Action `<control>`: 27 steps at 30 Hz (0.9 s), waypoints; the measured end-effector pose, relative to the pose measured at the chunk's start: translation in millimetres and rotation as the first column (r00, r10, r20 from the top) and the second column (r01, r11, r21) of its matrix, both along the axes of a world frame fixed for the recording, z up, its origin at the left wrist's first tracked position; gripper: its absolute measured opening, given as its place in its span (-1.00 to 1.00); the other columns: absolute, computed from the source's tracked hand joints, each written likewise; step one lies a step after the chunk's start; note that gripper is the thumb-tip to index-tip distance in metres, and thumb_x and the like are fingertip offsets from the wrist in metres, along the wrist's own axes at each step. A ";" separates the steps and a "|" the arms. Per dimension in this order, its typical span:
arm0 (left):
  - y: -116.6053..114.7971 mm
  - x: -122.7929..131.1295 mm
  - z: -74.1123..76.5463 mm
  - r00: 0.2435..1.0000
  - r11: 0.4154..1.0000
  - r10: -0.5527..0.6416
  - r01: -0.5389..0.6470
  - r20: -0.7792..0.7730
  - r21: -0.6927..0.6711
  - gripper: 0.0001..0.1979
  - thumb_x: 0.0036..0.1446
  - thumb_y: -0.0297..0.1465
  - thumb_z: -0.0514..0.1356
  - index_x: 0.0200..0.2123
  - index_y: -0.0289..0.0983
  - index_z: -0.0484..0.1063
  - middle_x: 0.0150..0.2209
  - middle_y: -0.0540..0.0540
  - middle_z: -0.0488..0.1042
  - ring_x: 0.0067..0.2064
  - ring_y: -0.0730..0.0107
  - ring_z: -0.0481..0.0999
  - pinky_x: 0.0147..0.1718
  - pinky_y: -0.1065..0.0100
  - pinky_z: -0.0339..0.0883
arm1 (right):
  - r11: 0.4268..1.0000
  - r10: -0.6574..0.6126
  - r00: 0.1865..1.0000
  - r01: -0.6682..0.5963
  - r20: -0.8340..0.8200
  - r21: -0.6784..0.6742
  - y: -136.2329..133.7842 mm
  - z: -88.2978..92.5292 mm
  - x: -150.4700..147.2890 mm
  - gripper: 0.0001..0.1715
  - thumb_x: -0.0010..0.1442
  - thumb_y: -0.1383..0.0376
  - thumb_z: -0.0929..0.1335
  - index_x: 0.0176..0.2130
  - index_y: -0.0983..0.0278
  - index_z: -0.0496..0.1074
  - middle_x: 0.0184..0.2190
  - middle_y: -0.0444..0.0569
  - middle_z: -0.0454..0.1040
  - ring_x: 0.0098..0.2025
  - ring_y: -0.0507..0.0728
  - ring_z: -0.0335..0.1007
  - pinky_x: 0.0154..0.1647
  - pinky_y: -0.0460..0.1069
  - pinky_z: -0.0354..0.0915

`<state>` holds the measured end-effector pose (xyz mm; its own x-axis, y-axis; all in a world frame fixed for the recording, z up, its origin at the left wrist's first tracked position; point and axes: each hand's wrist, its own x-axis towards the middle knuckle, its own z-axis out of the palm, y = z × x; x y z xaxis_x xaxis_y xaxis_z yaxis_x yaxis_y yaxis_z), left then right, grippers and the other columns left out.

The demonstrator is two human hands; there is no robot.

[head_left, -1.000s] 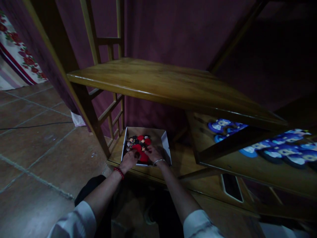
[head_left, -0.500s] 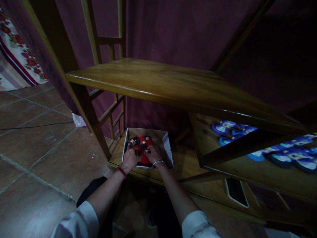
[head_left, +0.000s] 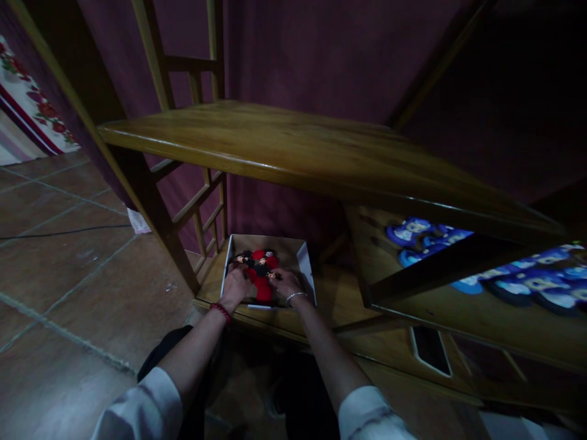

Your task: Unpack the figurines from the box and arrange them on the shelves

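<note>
a shallow open cardboard box with white sides (head_left: 307,267) sits on the lower yellow-brown wooden shelf (head_left: 331,294), and in it, near the middle and left, lies a cluster of small red and black doll-like figures (head_left: 262,263). both of the person's hands reach into the box from the near side. the left hand (head_left: 236,285), with a red beaded bracelet (head_left: 221,312) at its wrist, is bent down over the left part of the cluster; its fingertips are hidden, so whether it grips a figure cannot be told. the right hand (head_left: 287,283), with a thin silvery bracelet (head_left: 296,297), has its fingers curled beside a black figure at the cluster's right edge; whether they close on it is too dim to tell. a glossy wooden upper shelf (head_left: 293,139) runs above the box, in front of a dark purple curtain (head_left: 302,67). to the right, blue and white rounded pieces (head_left: 534,284) lie in rows on another shelf, and below them is a flat black object with a pale edge (head_left: 431,349).
</note>
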<state>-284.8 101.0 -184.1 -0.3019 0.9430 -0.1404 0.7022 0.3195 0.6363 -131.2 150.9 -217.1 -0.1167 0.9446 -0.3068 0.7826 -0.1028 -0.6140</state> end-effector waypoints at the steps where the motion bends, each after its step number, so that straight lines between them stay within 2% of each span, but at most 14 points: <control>1: -0.6 -0.7 0.2 1.000 1.000 0.001 -0.001 -0.009 0.005 -0.69 0.00 -0.47 0.06 -0.14 -0.34 0.38 -0.07 -0.19 0.34 -0.10 0.39 0.38 -0.10 0.49 0.18 | 1.000 -0.005 1.000 0.005 0.006 0.009 1.2 1.3 0.7 -0.69 -0.03 0.28 0.30 -0.21 0.18 0.40 -0.32 -0.15 0.46 -0.32 0.01 0.36 -0.36 -0.14 0.22; 4: -2.3 -2.0 -1.6 0.999 0.999 -0.037 0.037 -0.022 0.006 -0.72 -0.01 -0.47 0.06 -0.19 -0.31 0.41 -0.14 -0.15 0.40 -0.14 0.40 0.40 -0.14 0.49 0.20 | 0.996 -0.073 0.996 0.070 0.055 0.049 5.6 7.7 2.3 -0.67 -0.05 0.23 0.32 -0.21 0.20 0.38 -0.28 -0.10 0.46 -0.27 0.04 0.36 -0.33 -0.12 0.22; 8: -4.8 0.2 -5.5 0.987 0.987 -0.162 0.162 -0.004 -0.022 -0.74 -0.03 -0.52 0.03 -0.27 -0.25 0.43 -0.30 -0.06 0.48 -0.23 0.42 0.44 -0.25 0.49 0.23 | 0.984 -0.157 0.986 0.150 0.064 0.096 13.6 16.4 1.3 -0.63 -0.03 0.20 0.29 -0.15 0.20 0.34 -0.24 -0.07 0.44 -0.26 0.06 0.36 -0.35 -0.11 0.21; 11: -7.7 4.1 -2.5 0.970 0.967 -0.241 0.242 0.019 -0.082 -0.75 -0.02 -0.50 0.03 -0.28 -0.24 0.44 -0.33 -0.05 0.50 -0.28 0.42 0.46 -0.29 0.48 0.23 | 0.978 -0.152 0.987 0.143 0.051 0.149 21.0 19.0 -2.8 -0.61 -0.02 0.26 0.27 -0.13 0.23 0.31 -0.20 -0.03 0.42 -0.21 0.07 0.34 -0.28 -0.11 0.20; 16: -13.3 10.0 6.9 0.952 0.941 -0.303 0.306 0.041 -0.146 -0.72 0.02 -0.47 0.01 -0.20 -0.27 0.42 -0.24 -0.13 0.49 -0.18 0.35 0.45 -0.20 0.43 0.22 | 0.970 -0.122 0.987 0.096 0.107 0.222 32.8 15.2 -11.0 -0.63 0.00 0.31 0.26 -0.13 0.26 0.32 -0.22 0.00 0.43 -0.18 0.10 0.34 -0.22 -0.10 0.18; 20: -15.0 12.2 5.3 0.927 0.912 -0.373 0.374 0.043 -0.168 -0.72 0.03 -0.44 0.01 -0.22 -0.26 0.43 -0.25 -0.12 0.49 -0.17 0.32 0.45 -0.18 0.42 0.23 | 0.973 -0.075 0.985 0.039 0.152 0.229 38.6 9.1 -14.5 -0.68 0.01 0.29 0.27 -0.16 0.25 0.32 -0.25 -0.01 0.44 -0.21 0.09 0.35 -0.24 -0.10 0.18; 27: -12.9 12.7 0.3 0.931 0.921 -0.365 0.361 0.002 -0.150 -0.71 0.04 -0.44 0.00 -0.20 -0.24 0.43 -0.26 -0.14 0.49 -0.18 0.32 0.46 -0.19 0.41 0.24 | 0.975 -0.069 0.986 0.034 0.149 0.221 40.1 3.6 -13.6 -0.64 -0.04 0.29 0.31 -0.17 0.24 0.32 -0.25 -0.02 0.44 -0.21 0.08 0.35 -0.26 -0.11 0.19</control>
<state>-272.1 88.1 -183.8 0.0518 0.9584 -0.2807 0.8026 0.1273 0.5828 -144.8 191.0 -213.4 -0.0332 0.9940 -0.1040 0.8672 -0.0231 -0.4975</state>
